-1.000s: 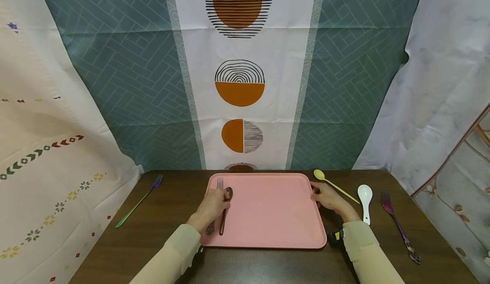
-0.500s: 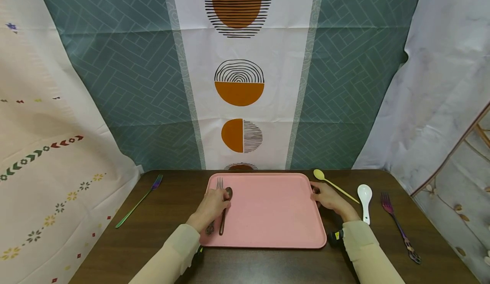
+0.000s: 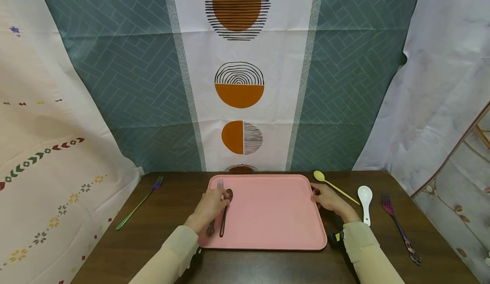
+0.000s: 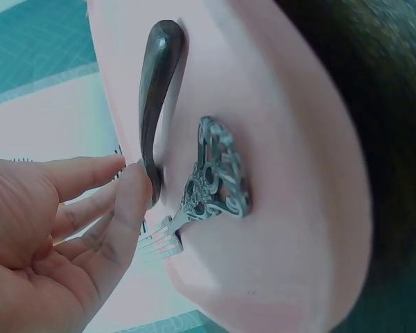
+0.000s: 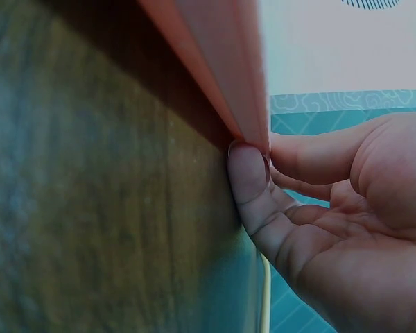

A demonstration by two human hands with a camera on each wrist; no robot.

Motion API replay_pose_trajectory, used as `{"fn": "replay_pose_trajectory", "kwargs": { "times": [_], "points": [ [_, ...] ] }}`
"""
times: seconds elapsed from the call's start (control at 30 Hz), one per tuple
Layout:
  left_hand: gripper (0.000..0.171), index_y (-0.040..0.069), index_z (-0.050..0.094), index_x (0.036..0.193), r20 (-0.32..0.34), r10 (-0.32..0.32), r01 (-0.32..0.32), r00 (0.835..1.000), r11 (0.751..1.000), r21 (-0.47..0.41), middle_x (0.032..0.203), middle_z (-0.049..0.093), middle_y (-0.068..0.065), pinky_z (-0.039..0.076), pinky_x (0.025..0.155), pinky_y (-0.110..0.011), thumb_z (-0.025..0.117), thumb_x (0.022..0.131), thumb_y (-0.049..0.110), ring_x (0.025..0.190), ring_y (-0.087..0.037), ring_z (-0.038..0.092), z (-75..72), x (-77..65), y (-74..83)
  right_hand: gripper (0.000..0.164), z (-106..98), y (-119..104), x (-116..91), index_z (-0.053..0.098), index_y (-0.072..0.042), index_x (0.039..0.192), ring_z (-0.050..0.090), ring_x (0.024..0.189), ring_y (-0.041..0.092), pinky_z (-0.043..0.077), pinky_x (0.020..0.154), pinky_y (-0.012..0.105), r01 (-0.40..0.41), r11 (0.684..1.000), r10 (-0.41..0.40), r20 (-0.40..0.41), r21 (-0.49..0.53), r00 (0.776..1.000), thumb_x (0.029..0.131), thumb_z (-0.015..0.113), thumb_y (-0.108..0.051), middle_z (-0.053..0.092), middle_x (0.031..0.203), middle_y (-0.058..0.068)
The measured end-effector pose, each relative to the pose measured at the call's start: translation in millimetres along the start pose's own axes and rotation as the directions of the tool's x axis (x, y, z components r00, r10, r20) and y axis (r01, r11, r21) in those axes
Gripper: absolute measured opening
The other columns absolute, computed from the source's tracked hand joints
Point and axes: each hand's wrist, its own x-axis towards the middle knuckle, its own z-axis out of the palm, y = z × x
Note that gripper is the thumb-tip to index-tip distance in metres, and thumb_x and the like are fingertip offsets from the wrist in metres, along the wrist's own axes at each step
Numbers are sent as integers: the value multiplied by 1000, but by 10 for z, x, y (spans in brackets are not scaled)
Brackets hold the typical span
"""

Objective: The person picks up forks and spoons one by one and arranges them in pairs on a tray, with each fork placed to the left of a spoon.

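- Two hands were at the pink tray (image 3: 275, 216), middle of the worktop (image 3: 268, 267); clock read off head view, 12 away from the person.
- Left hand (image 3: 209, 203): grip together, thumb and finger apparently pinching the brown spoon (image 3: 224, 219) just below its bowl.
- Brown spoon lay inside the tray, toward its 9 o'clock side; bowl about 2 o'clock from the left hand, handle end about 5. Long axis roughly 12 to 6. Left hand was the nearer; right one well apart, across the tray.
- Silver fork (image 4: 201, 198) lay beside it on the 9 o'clock side, near parallel, tines toward 12.
- Right hand (image 3: 329, 199): grip clamped on the tray rim near its 2 o'clock corner.
- Off the tray: yellow spoon (image 3: 334, 186) just beyond right hand, axis 10 to 4; white spoon (image 3: 365, 197) at its 3; purple fork (image 3: 400, 229) farther, about 4; green-handled fork (image 3: 138, 206) at left hand's 9.
- Hidden: silver fork's middle, behind left hand in head view; couldn't tell if touched. Brown spoon's bowl out of sight in left wrist view. Right wrist view dark; couldn't tell if that corner sat flat.
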Motion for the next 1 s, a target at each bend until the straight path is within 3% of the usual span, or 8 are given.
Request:
{"fn": "replay_pose_trajectory", "kwargs": {
  "times": [0.3,0.57,1.0],
  "points": [
    [8,4,76,101,-17,12,-12,1000,1000,-3,88,72,-5,41,48,-25,75,94,9,58,-12,53,-7,-5,-27,58,9,36,-2,38,19,149,59,72,22,57,61,35,3,1000,-3,3,1,1000,96,55,6,55,90,12],
    [9,6,75,103,-11,-16,16,1000,1000,-14,74,62,-2,39,47,-27,71,98,13,54,-13,49,-139,-4,-75,58,-3,22,-14,38,19,149,58,71,23,57,60,34,9,1000,-9,0,0,1000,95,54,8,55,89,12],
    [12,6,75,105,-44,-48,50,998,998,47,83,68,-5,49,55,-30,74,97,15,64,-16,60,-317,-10,-287,59,10,40,-5,38,18,150,58,72,22,57,61,35,-8,1000,8,-1,3,1000,95,55,6,55,90,11]
  ]
}}
